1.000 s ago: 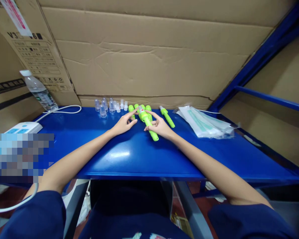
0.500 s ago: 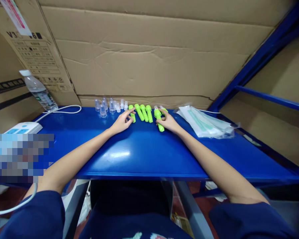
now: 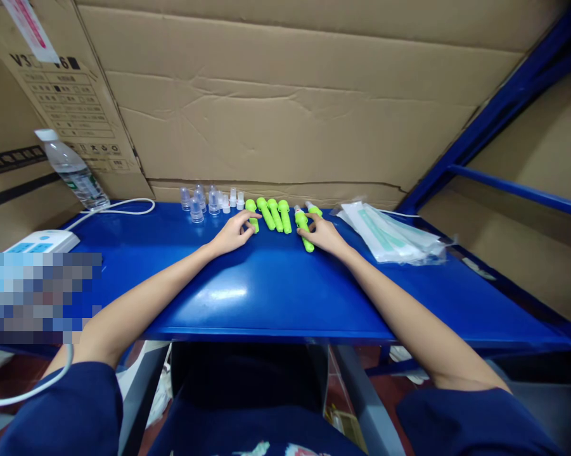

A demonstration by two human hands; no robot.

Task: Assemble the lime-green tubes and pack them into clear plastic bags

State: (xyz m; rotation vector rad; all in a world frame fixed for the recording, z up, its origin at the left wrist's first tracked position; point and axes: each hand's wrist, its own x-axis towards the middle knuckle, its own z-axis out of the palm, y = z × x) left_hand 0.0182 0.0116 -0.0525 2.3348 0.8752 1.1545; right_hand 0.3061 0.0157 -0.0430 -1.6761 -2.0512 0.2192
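Where the right hand (image 3: 324, 235) lies, one green pen (image 3: 312, 208) is mostly hidden.

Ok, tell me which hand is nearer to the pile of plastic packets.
Right. The right hand rests by the green pens, just left of the packets on the blue table. The left hand lies further left, beyond the row of pens.

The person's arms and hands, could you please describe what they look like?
Both forearms are bare. The left hand and right hand wear no gloves; no ring, watch or bracelet shows. Dark navy short sleeves, the left sleeve and right sleeve, cover the upper arms.
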